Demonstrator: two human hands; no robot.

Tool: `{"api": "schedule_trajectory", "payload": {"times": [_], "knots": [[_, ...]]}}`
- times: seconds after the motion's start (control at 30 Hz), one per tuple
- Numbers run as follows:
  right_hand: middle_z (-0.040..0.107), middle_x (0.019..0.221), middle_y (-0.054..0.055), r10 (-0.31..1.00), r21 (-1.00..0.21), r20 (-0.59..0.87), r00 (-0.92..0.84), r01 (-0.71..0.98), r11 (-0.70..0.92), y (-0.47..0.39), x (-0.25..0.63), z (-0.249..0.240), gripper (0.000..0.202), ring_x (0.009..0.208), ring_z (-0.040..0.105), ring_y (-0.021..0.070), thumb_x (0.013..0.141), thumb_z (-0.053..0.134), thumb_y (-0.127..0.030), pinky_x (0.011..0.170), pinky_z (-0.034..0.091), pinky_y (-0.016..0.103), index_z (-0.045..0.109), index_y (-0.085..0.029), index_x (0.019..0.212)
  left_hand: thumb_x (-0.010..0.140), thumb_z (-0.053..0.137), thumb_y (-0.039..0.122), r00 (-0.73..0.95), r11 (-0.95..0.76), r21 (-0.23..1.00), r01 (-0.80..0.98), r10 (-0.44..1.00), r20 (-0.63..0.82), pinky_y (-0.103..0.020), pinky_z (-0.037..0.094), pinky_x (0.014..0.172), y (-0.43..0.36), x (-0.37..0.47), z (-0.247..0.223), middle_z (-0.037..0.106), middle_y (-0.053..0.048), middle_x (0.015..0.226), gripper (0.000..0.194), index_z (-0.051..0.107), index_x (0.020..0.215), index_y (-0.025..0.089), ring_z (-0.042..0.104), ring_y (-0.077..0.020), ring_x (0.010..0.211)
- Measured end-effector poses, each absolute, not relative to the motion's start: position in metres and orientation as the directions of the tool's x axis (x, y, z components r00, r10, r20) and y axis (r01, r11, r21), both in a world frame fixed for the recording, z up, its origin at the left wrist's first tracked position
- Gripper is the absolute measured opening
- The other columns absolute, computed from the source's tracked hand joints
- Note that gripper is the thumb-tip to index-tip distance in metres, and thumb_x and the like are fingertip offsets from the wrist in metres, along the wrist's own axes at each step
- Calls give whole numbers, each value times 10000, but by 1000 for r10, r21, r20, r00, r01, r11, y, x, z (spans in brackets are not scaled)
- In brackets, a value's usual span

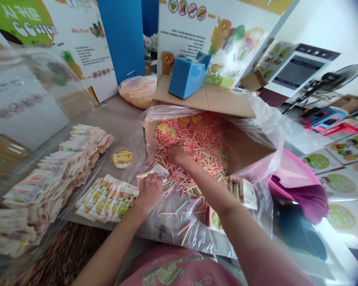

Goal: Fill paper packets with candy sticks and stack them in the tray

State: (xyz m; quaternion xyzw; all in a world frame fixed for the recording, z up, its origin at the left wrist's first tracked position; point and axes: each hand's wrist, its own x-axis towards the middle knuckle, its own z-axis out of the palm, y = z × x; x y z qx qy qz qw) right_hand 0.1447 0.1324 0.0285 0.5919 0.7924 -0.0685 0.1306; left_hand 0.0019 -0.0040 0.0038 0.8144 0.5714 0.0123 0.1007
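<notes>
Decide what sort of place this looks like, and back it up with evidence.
Probably a small candy-packing workshop: a box of loose coloured sticks lies open on the worktable, printed packets are lined up beside it, and printed cartons are stacked at the right.

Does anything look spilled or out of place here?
Yes: several thin sticks lie loose on the plastic sheet near the person's body, apart from the main pile, so they look spilled.

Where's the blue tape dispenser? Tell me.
In the head view, the blue tape dispenser is at upper centre, beyond the right hand, resting on the far flap of the open cardboard box, before a fruit-printed carton.
</notes>
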Motion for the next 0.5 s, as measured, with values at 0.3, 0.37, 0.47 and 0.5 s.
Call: {"api": "schedule_trajectory", "payload": {"times": [0.3, 0.37, 0.47, 0.5], "knots": [[772, 1124, 238, 962, -75, -202, -184, 982, 172, 156, 147, 12, 353, 1062, 732, 337, 905, 551, -136, 903, 572, 449, 739, -100, 1202, 976, 466, 172, 303, -298, 158, 941, 953, -8, -382, 516, 848, 5, -1, -2, 730, -153, 1077, 308, 757, 1077, 156, 683, -296, 1063], [780, 1088, 201, 969, -113, -191, -155, 984, 135, 158, 161, 14, 378, 998, 735, 297, 900, 541, -157, 846, 569, 378, 707, -134, 1238, 988, 454, 183, 299, -295, 156, 943, 954, -4, -381, 511, 840, 6, -3, -2, 727, -145, 1084, 313, 760, 1053, 168, 681, -291, 1058], [753, 964, 138, 993, -463, -53, -109, 883, 72, 159, 184, 15, 295, 856, 680, 238, 881, 502, -184, 750, 521, 312, 684, -162, 1113, 971, 476, 164, 283, -282, 180, 942, 959, 23, -373, 500, 821, 8, -6, -2, 727, -127, 1050, 291, 765, 980, 193, 675, -282, 1024], [721, 897, 106, 997, -631, 13, -81, 772, 71, 158, 190, 14, 234, 802, 641, 215, 860, 495, -198, 722, 499, 299, 668, -174, 1015, 965, 487, 158, 275, -279, 188, 942, 960, 46, -371, 497, 821, 8, -7, -2, 727, -122, 1039, 282, 766, 966, 202, 669, -282, 1027]]}}
